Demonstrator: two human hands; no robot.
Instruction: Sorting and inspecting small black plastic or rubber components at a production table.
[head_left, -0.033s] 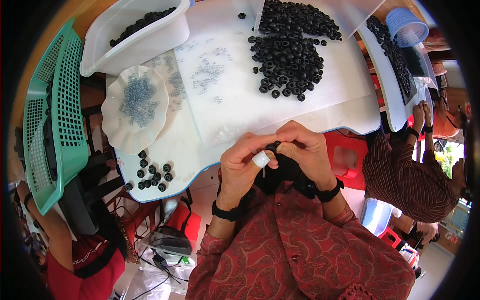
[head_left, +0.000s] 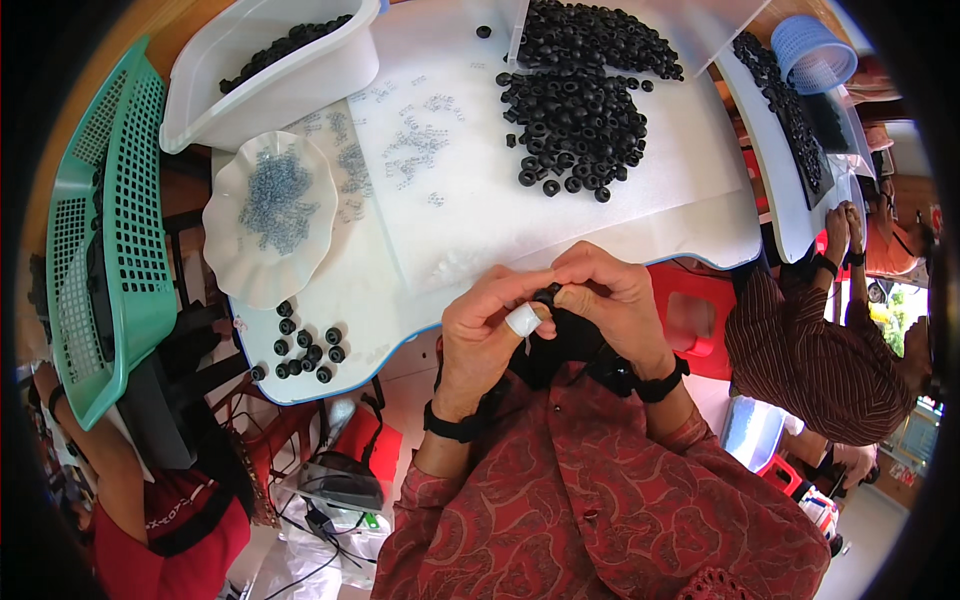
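Close to my body, at the table's near edge, both hands meet over one small black ring-shaped part (head_left: 547,293). My left hand (head_left: 487,322) pinches it from the left; a white wrap circles one of its digits. Thumb and forefinger of my right hand (head_left: 617,305) press on it from the other side. What else the fingertips may hold is hidden. Farther off lies a big pile of similar black parts (head_left: 578,125), spilling from a clear bin (head_left: 517,40). Several more black parts (head_left: 305,340) stand on the table's left corner.
A scalloped white plate (head_left: 225,255) holds small clear pieces; more clear pieces (head_left: 420,140) are scattered over the white table (head_left: 450,215). Left are a white tub (head_left: 205,95) and a green basket (head_left: 135,260). A red stool (head_left: 700,310) and co-workers flank me.
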